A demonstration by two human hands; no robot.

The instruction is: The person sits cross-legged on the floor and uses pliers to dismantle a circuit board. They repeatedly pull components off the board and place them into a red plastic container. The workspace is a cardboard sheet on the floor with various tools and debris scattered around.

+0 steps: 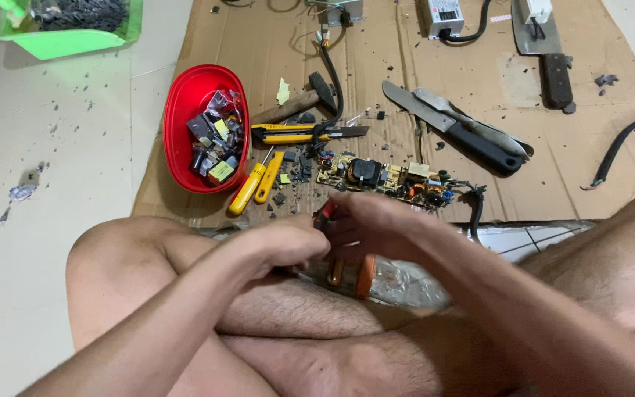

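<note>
My left hand [288, 246] is curled into a fist above my crossed legs. My right hand [372, 224], blurred, meets it from the right with bent fingers. Both close around an orange-handled tool [365, 276]. Its two handles hang below the hands and a red part shows just above them. What its tip holds is hidden. Just beyond the hands, a green circuit board [384, 176] with several components lies on the cardboard sheet [479, 81].
A red bowl [181, 110] of loose electronic parts stands at the left. Beside it lie two yellow screwdrivers [248, 190], a yellow utility knife [295, 133] and a hammer [310, 99]. Knives [472, 136], a cleaver [545, 44] and a black cable [622, 143] lie further right, and a green tray [67, 40] is far left.
</note>
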